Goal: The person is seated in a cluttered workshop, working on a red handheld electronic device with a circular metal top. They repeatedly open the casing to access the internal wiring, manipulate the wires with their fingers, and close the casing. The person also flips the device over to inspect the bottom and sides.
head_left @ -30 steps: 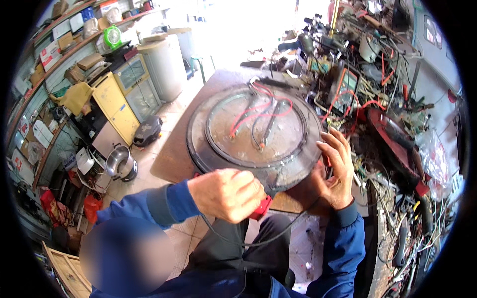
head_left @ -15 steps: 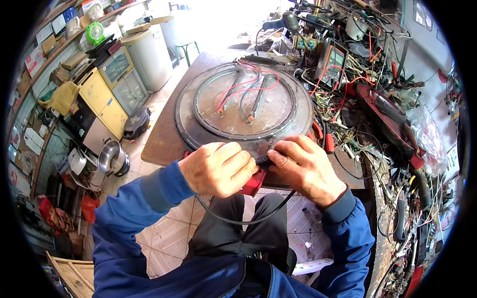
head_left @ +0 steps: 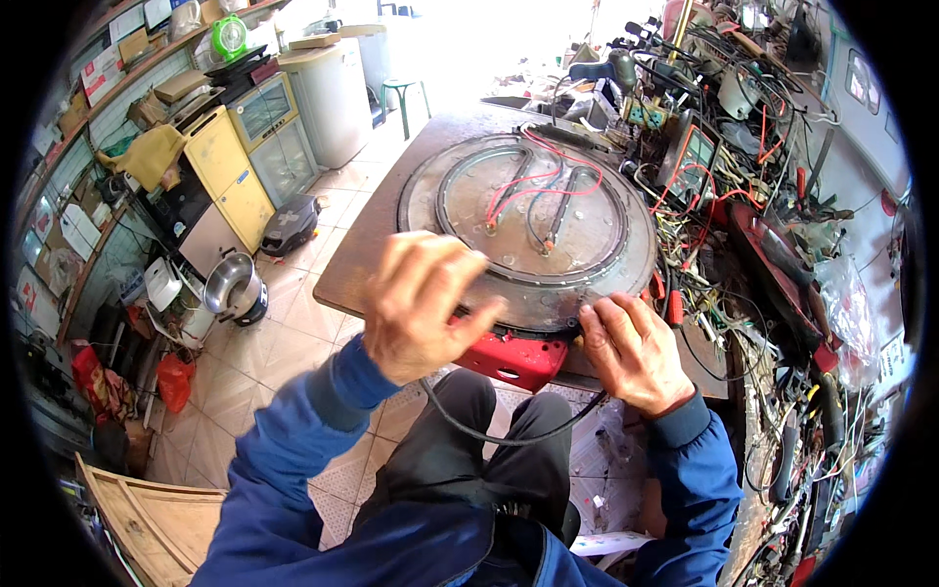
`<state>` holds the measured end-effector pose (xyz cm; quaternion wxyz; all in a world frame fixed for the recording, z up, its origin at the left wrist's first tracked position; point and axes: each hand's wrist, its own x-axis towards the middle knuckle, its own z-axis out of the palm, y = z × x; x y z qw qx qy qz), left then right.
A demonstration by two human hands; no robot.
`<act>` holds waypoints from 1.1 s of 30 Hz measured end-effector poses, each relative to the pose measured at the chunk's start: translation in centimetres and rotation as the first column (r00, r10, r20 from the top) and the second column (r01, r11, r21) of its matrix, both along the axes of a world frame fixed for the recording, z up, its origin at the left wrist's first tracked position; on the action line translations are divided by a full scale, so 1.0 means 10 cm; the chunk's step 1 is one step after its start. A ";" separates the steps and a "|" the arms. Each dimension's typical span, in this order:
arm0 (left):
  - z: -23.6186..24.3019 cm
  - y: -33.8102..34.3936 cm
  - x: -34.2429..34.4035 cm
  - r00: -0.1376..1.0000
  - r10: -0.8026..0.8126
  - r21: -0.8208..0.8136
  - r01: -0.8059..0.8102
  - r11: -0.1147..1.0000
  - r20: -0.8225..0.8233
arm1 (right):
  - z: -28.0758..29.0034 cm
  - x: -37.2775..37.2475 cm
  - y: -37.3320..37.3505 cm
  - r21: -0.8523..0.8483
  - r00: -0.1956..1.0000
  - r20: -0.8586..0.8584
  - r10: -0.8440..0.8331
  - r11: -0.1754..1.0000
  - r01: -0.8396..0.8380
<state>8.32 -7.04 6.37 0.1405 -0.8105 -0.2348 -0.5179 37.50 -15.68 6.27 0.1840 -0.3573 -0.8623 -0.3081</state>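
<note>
A round metal heating plate [head_left: 469, 196] lies on the wooden table [head_left: 367, 225], with a curved heating tube [head_left: 620, 230] and red and blue wires [head_left: 548, 171] on its face. At its near edge sits a red housing [head_left: 518, 360]. My left hand [head_left: 423, 305] hovers over the plate's near left edge, fingers apart, somewhat blurred and holding nothing visible. Curled fingers of my right hand [head_left: 636, 354] close on the near right rim, beside the housing; the thumb is partly hidden. Below both hands a black cable [head_left: 509, 440] hangs in a loop over my lap.
Tangled wires [head_left: 724, 303], a multimeter [head_left: 696, 152] and a red-handled tool [head_left: 675, 305] crowd the right side. A steel pot [head_left: 235, 284] and a dark appliance [head_left: 291, 225] stand on the tiled floor at left, near a yellow cabinet [head_left: 227, 181].
My left hand has lifted off the rim and spread its fingers, uncovering more of the red housing. My right hand stays at the rim. The whole view has shifted, so the plate appears farther right.
</note>
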 end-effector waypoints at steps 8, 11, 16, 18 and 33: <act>-0.72 0.03 -0.33 0.962 0.053 -0.650 0.138 0.747 0.266 | -0.04 0.01 0.00 -0.012 0.998 -0.056 0.000 1.000 0.000; -0.75 0.02 -0.30 0.954 0.057 -0.656 0.159 0.738 0.295 | -0.05 -0.02 0.00 0.019 0.998 -0.068 -0.003 1.000 0.004; -0.67 -0.01 -0.30 0.958 0.058 -0.674 0.154 0.722 0.281 | -0.03 -0.02 -0.02 -0.031 0.994 -0.105 0.001 1.000 -0.004; -0.70 0.00 -0.30 0.953 0.052 -0.670 0.171 0.723 0.300 | 0.00 -0.01 -0.02 -0.050 0.992 -0.128 0.007 0.999 -0.014; -0.69 -0.01 -0.30 0.964 0.053 -0.660 0.137 0.739 0.260 | 0.14 -0.04 -0.01 -0.178 0.943 -0.333 0.012 0.981 -0.075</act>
